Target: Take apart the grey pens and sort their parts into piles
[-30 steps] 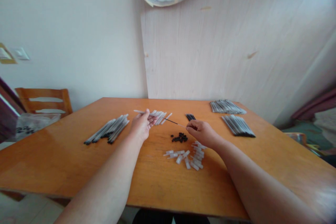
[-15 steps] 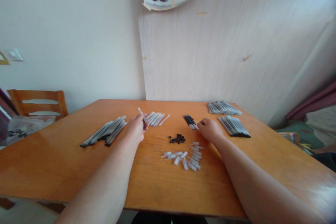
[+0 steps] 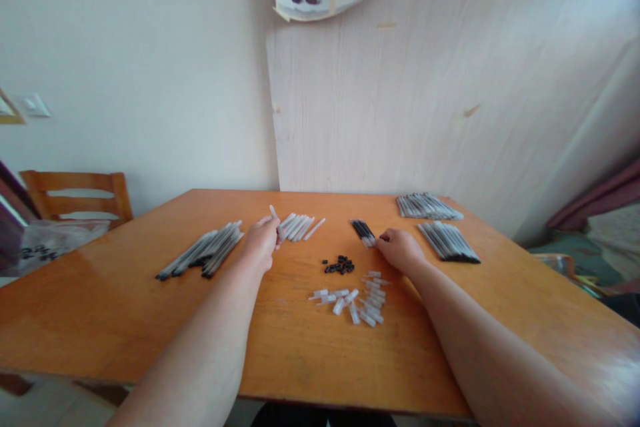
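Two bare hands at work over a wooden surface (image 3: 300, 360), as I follow them remotely through the head view; clock positions are read about the small black pieces (image 3: 343, 267), with twelve toward the wall. Between nine and ten o'clock, the left hand (image 3: 260, 242) pinches a pale tube (image 3: 273, 212), its grip pressed firmly together and the tube's far end standing clear, tilted upward. Just beyond lie the loose white tubes (image 3: 299, 227), between ten and eleven. Between two and three, the right hand (image 3: 400, 251) rests its fingertips at the near, pale ends of the dark rods (image 3: 361, 230); whether that grip is pinching one or merely touching, I cannot tell. Compare one second ago, when a thin dark rod bridged the two hands: none spans them now, and the hands are well apart. I take this to mean that joint handling of one piece has given way to separate duties, the left keeping the tube, the right attending to the rods, though the bridging rod's whereabouts are uncertain. Stemmed clear pieces (image 3: 355, 312) lie from four round to seven, apart from both hands.
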`<state>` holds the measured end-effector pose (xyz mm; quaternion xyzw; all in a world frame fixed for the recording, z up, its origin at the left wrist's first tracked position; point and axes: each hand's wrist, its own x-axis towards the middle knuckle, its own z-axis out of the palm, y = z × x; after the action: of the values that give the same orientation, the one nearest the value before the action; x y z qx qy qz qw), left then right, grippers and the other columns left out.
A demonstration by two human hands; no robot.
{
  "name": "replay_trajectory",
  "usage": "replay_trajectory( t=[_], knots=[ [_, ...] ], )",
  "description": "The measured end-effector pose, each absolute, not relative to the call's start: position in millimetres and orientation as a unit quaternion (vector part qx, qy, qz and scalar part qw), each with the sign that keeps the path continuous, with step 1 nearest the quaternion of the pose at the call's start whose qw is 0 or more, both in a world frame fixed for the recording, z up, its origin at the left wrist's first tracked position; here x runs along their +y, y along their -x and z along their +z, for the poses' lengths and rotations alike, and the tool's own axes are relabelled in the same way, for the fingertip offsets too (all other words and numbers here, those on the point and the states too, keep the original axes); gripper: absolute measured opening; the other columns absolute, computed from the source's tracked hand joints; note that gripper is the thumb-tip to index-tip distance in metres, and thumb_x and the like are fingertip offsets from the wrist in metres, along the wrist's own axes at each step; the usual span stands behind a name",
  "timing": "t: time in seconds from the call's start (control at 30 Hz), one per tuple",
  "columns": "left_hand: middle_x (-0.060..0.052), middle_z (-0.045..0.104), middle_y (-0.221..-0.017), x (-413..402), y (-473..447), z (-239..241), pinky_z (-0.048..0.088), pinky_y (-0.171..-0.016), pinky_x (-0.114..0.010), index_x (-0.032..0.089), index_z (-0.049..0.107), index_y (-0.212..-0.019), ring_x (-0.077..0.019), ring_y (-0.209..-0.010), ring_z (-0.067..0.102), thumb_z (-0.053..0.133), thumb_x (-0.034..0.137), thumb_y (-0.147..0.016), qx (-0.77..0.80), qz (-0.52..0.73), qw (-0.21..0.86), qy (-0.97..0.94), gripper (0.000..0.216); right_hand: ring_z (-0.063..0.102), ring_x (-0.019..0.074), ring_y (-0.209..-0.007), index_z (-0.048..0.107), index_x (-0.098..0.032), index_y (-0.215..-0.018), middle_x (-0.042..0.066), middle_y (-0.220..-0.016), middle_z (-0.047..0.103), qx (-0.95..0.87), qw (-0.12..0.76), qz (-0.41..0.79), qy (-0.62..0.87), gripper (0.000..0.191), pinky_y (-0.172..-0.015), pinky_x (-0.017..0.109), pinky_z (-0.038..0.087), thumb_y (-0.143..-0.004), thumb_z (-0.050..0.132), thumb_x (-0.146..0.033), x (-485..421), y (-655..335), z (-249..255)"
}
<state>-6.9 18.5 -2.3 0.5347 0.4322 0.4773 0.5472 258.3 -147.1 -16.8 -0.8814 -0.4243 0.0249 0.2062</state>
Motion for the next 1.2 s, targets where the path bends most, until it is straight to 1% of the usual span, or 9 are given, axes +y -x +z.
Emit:
replay_trajectory(
  t=[0.2, 0.4, 0.53, 0.6, 0.7, 0.8, 0.93, 1.1, 1.2],
  knots=[
    [0.000, 0.057, -0.056, 16.3, 12.6, 4.7, 0.024, -0.039, -0.021, 0.019, 0.054, -0.071, -0.0103, -0.041, 0.043, 0.051, 0.026, -0.076, 0.453, 0.473, 0.495, -0.570, 0.009, 0.062, 0.0203, -0.080, 0.072, -0.017, -0.085, 0.011, -0.084, 0.071, -0.430, 0.223, 0.009, 0.875, 0.027, -0.061, 0.025, 0.036, -0.081, 0.051, -0.034, -148.1, -259.8, -17.3],
    [0.001, 0.054, -0.054, 29.0, 19.9, -2.9, 0.027, -0.045, -0.021, 0.020, 0.059, -0.078, -0.0111, -0.044, 0.043, 0.059, 0.029, -0.079, 0.458, 0.500, 0.471, -0.564, 0.010, 0.061, 0.0195, -0.076, 0.071, -0.017, -0.083, 0.010, -0.082, 0.070, -0.427, 0.247, 0.001, 0.870, 0.028, -0.056, 0.025, 0.032, -0.081, 0.050, -0.036, -148.1, -261.6, -20.3],
    [-0.002, 0.060, -0.066, 43.7, 20.9, -14.4, 0.036, -0.058, -0.023, 0.019, 0.061, -0.087, -0.0144, -0.059, 0.053, 0.061, 0.030, -0.078, 0.492, 0.504, 0.368, -0.607, 0.014, 0.060, 0.0177, -0.073, 0.070, -0.017, -0.079, 0.009, -0.078, 0.070, -0.432, 0.261, -0.002, 0.863, 0.028, -0.056, 0.024, 0.031, -0.082, 0.049, -0.036, -146.5, -263.2, -22.9],
    [-0.004, 0.062, -0.073, 50.9, 21.9, -20.7, 0.038, -0.064, -0.025, 0.018, 0.060, -0.088, -0.0161, -0.067, 0.056, 0.059, 0.032, -0.080, 0.504, 0.496, 0.306, -0.637, 0.016, 0.059, 0.0172, -0.072, 0.069, -0.017, -0.078, 0.008, -0.077, 0.069, -0.438, 0.266, -0.002, 0.859, 0.029, -0.056, 0.025, 0.031, -0.082, 0.048, -0.037, -145.9, -264.0, -23.6],
    [-0.005, 0.064, -0.078, 58.7, 24.6, -27.8, 0.039, -0.068, -0.026, 0.019, 0.060, -0.089, -0.0176, -0.074, 0.058, 0.055, 0.034, -0.082, 0.506, 0.478, 0.254, -0.672, 0.017, 0.059, 0.0172, -0.072, 0.068, -0.018, -0.077, 0.008, -0.078, 0.069, -0.441, 0.273, -0.002, 0.855, 0.029, -0.057, 0.024, 0.031, -0.082, 0.048, -0.038, -145.5, -264.5, -23.8],
    [-0.005, 0.064, -0.078, 61.0, 26.6, -29.3, 0.039, -0.071, -0.027, 0.020, 0.062, -0.087, -0.0187, -0.079, 0.058, 0.051, 0.033, -0.084, 0.503, 0.476, 0.241, -0.680, 0.018, 0.059, 0.0172, -0.073, 0.069, -0.018, -0.077, 0.008, -0.078, 0.069, -0.440, 0.279, -0.004, 0.854, 0.028, -0.058, 0.024, 0.032, -0.082, 0.049, -0.037, -145.1, -264.1, -23.8],
    [-0.007, 0.066, -0.084, 58.6, 24.5, -25.2, 0.041, -0.074, -0.029, 0.020, 0.063, -0.084, -0.0206, -0.085, 0.059, 0.049, 0.031, -0.085, 0.509, 0.493, 0.268, -0.653, 0.017, 0.060, 0.0175, -0.073, 0.070, -0.018, -0.078, 0.007, -0.077, 0.069, -0.437, 0.295, -0.003, 0.850, 0.028, -0.058, 0.024, 0.032, -0.082, 0.050, -0.037, -144.4, -264.0, -24.2],
    [-0.009, 0.067, -0.097, 61.9, 18.8, -29.5, 0.043, -0.080, -0.029, 0.019, 0.062, -0.095, -0.0200, -0.090, 0.061, 0.057, 0.027, -0.080, 0.504, 0.493, 0.284, -0.649, 0.017, 0.059, 0.0174, -0.073, 0.071, -0.019, -0.079, 0.007, -0.077, 0.069, -0.442, 0.307, -0.012, 0.843, 0.027, -0.058, 0.024, 0.032, -0.083, 0.049, -0.035, -143.5, -264.3, -24.9],
    [-0.010, 0.067, -0.099, 69.8, 17.4, -37.4, 0.044, -0.081, -0.029, 0.018, 0.062, -0.100, -0.0198, -0.090, 0.062, 0.060, 0.026, -0.078, 0.506, 0.469, 0.234, -0.685, 0.023, 0.059, 0.0170, -0.071, 0.070, -0.019, -0.078, 0.006, -0.076, 0.069, -0.444, 0.308, -0.007, 0.841, 0.028, -0.057, 0.024, 0.031, -0.083, 0.049, -0.036, -143.3, -263.1, -25.0]
  ],
)
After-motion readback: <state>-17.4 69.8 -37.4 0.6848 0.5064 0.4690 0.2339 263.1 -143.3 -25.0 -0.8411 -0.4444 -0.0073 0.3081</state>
